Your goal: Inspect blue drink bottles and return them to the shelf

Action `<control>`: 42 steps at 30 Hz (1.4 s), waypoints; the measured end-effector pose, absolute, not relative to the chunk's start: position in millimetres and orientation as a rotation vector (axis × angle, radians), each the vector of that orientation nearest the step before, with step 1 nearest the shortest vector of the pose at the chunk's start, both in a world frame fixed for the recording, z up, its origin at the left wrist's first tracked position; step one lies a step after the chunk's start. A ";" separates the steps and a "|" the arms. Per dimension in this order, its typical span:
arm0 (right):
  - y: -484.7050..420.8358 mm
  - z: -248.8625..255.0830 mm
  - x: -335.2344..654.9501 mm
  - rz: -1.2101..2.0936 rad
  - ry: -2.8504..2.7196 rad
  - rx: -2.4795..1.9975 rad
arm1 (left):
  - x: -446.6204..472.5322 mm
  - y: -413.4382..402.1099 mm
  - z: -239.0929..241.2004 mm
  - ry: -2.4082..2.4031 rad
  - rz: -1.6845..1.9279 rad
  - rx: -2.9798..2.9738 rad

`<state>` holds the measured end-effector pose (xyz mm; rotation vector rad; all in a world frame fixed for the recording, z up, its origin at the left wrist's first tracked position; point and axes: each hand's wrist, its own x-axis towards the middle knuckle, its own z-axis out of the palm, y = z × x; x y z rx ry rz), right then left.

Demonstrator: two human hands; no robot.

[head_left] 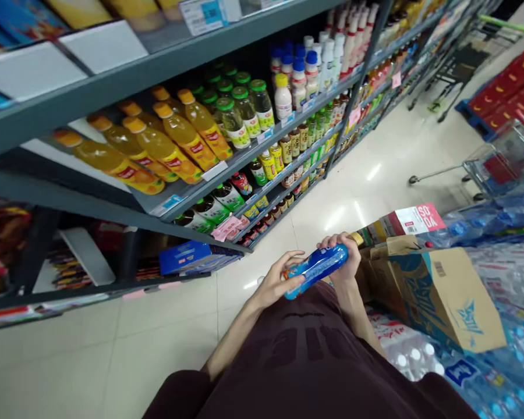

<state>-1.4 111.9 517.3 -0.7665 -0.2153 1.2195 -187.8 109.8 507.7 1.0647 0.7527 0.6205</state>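
Note:
Both my hands hold a blue bottle [317,269] in front of my body, tilted with its right end higher. My left hand [279,280] grips the lower left end, thumb across the front. Around the upper right end, the fingers of my right hand [347,259] are wrapped. White small print shows on the bottle's blue side, and some orange and red at its left end. My fingers cover both ends in part, so the cap cannot be made out.
Drink shelves [227,160] run along the left, holding orange juice bottles [157,139] and green-capped bottles [240,110]. A blue box [192,259] sits on the low shelf. Cardboard cartons [449,297] and wrapped water bottles [506,273] are stacked at right. A shopping cart [502,166] stands farther back.

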 end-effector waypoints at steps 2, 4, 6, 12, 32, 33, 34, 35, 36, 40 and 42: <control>112.8 519.3 1.0 1.115 -0.121 -0.750 | -188.5 109.8 511.1 0.725 0.724 0.918; 114.9 518.9 3.5 1.041 -0.048 -0.740 | -186.4 109.3 512.3 0.697 0.795 0.797; 116.5 517.1 5.6 0.998 -0.029 -0.756 | -182.9 109.0 512.2 0.682 0.837 0.753; 115.4 515.0 7.3 0.970 -0.060 -0.815 | -176.7 108.7 509.6 0.700 0.840 0.747; 114.3 518.3 9.8 1.136 -0.126 -0.847 | -176.5 91.3 500.2 0.881 1.094 1.533; 115.6 518.4 9.5 1.157 -0.097 -0.885 | -178.7 91.5 497.0 0.853 1.124 1.626; 116.9 518.1 9.1 1.174 -0.074 -0.923 | -181.5 92.4 494.2 0.818 1.132 1.703; 118.3 517.5 8.7 1.191 -0.060 -0.958 | -184.6 93.7 491.7 0.779 1.116 1.766; 119.6 516.6 8.4 1.211 -0.056 -0.986 | -187.7 95.1 489.6 0.738 1.090 1.819; 122.7 512.7 8.0 1.279 -0.098 -1.011 | -195.1 96.0 484.6 0.632 1.026 1.966; 122.4 513.1 7.0 1.298 -0.115 -0.997 | -194.4 92.0 484.3 0.660 1.046 1.978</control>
